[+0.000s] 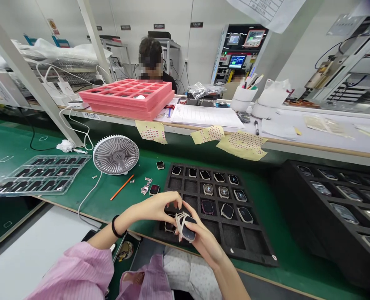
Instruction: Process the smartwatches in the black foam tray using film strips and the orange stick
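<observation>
As I watched remotely, my left hand (150, 209) and right hand (205, 246) were closed on a white-wrapped smartwatch (187, 228) above the black foam tray (259, 255), whose watches (224, 192) sat mostly in the far rows while nearer slots (231, 236) stood empty.

text: none legible | wall signs (159, 26): too small to read

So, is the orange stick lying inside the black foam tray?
No, the orange stick lies on the green mat, left of the black foam tray.
</observation>
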`<state>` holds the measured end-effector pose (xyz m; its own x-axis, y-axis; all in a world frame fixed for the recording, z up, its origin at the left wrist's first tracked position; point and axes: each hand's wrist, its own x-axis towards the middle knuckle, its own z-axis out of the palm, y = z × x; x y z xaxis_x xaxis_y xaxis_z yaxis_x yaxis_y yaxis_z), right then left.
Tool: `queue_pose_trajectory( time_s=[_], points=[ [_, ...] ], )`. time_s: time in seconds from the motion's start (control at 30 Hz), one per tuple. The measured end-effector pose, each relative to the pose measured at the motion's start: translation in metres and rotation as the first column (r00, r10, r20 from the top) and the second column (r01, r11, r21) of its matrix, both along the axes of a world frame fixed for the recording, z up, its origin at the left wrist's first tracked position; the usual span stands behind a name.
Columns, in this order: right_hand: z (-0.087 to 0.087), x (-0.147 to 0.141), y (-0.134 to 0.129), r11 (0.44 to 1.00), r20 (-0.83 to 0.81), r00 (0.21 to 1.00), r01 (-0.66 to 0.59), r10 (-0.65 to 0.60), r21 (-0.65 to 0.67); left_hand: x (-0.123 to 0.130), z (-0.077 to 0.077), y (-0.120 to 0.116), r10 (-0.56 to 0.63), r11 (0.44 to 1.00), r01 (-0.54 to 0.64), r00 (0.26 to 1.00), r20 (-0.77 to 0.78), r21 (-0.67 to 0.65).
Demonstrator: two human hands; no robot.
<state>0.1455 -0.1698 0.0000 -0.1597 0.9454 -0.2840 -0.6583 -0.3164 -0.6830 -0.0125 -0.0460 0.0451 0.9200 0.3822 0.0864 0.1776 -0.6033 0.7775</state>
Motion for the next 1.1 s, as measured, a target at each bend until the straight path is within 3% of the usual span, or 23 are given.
queue_pose_trajectory(
  time_s=[0.2,0.4,0.63,0.77,0.83,0.93,1.0,1.1],
  points=[
    [-0.012,-0.003,0.010,0.983,0.038,0.982,0.185,-0.185,-0.011,0.008,0.016,-0.026,-0.073,0.993,0.068,0.996,0.054,0.092],
    [-0.018,-0.009,0.012,0.963,0.025,0.963,0.268,-0.267,-0.030,0.024,-0.001,-0.042,0.119,0.972,-0.111,0.993,-0.024,0.207],
    [-0.019,-0.013,0.013,0.941,0.045,0.940,0.339,-0.338,-0.012,0.038,-0.015,-0.058,0.280,0.900,-0.278,0.959,0.044,0.336],
    [-0.019,-0.008,0.012,0.952,0.046,0.951,0.305,-0.304,-0.018,0.019,-0.014,-0.041,0.297,0.908,-0.311,0.950,0.093,0.281],
    [-0.019,-0.004,0.012,0.955,0.040,0.954,0.297,-0.296,-0.009,-0.004,-0.018,-0.019,0.456,0.835,-0.466,0.884,0.105,0.295],
    [-0.020,0.001,0.012,0.959,0.020,0.959,0.282,-0.282,-0.003,-0.045,-0.038,0.017,0.687,0.656,-0.637,0.726,0.030,0.404],
    [-0.022,0.002,0.013,0.961,-0.003,0.961,0.278,-0.278,0.004,-0.066,-0.057,0.033,0.745,0.597,-0.632,0.665,-0.049,0.495],
    [-0.024,0.001,0.015,0.962,-0.023,0.962,0.274,-0.274,0.008,-0.080,-0.081,0.041,0.770,0.545,-0.589,0.634,-0.078,0.596]
  ],
)
